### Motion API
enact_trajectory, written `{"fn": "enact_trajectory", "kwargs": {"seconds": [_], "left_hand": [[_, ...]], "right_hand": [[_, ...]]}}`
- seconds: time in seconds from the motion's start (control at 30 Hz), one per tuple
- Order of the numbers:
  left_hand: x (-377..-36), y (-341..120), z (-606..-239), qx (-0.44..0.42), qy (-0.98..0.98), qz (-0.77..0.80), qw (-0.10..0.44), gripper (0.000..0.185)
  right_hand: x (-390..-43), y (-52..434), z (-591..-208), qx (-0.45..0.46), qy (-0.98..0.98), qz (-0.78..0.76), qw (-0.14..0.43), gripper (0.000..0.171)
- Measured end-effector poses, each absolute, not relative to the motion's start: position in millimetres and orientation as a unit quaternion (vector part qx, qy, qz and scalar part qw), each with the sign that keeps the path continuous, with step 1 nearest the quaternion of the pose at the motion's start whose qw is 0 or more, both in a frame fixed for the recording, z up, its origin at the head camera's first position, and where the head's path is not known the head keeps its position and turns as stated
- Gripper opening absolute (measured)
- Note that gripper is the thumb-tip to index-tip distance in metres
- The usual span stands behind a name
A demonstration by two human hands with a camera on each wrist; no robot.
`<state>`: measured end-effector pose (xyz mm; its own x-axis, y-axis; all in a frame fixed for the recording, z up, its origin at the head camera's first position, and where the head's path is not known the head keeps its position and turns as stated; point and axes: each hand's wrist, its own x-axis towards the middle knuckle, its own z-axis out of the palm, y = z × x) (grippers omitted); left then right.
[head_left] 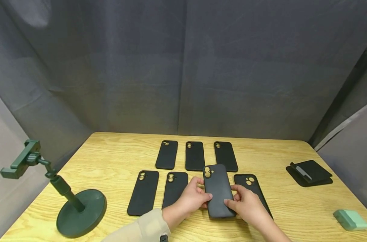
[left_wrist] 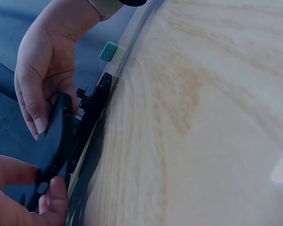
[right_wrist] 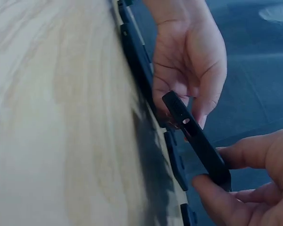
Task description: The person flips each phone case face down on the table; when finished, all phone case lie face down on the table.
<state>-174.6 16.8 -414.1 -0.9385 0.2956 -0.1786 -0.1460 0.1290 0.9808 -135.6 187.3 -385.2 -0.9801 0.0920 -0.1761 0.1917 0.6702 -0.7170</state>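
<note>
Both hands hold one black phone case [head_left: 218,191] by its long sides, tilted up off the wooden table, its camera cutout at the top left. My left hand [head_left: 192,195] pinches the left edge with the thumb on the back face. On the opposite edge my right hand [head_left: 247,203] grips with thumb and fingers. The right wrist view shows the end of the case [right_wrist: 198,141] with its port opening, between the hands. Beside the left hand lies another phone case [head_left: 174,188], partly covered by it. A further phone case [head_left: 252,183] lies behind the right hand, partly hidden.
Three phone cases lie in a back row, including a middle case [head_left: 194,156]; one more case [head_left: 143,193] is at front left. A green phone stand [head_left: 80,213] stands left. At right are a black folded pad [head_left: 312,171] with a grey piece and a green block [head_left: 350,220].
</note>
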Motion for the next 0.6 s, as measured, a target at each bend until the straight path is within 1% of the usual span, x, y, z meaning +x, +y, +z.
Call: {"fn": "enact_trajectory", "kwargs": {"seconds": [0.17,0.27,0.4,0.6], "left_hand": [[-173.0,17.2,-414.2,0.062,0.771,0.61,0.17,0.042],[-172.8,16.6,-413.6,0.078,0.799,0.571,0.169,0.044],[-174.6,15.4,-411.9,0.108,0.837,0.511,0.161,0.045],[-177.8,14.5,-409.1,0.143,0.878,0.432,0.147,0.044]], "right_hand": [[-137.3,185.5,-393.8,0.079,0.92,-0.377,0.069,0.055],[-138.1,184.8,-398.1,0.079,0.926,-0.361,0.074,0.051],[-139.2,184.5,-401.8,0.071,0.934,-0.343,0.072,0.045],[-141.7,184.3,-401.7,0.064,0.944,-0.316,0.072,0.044]]}}
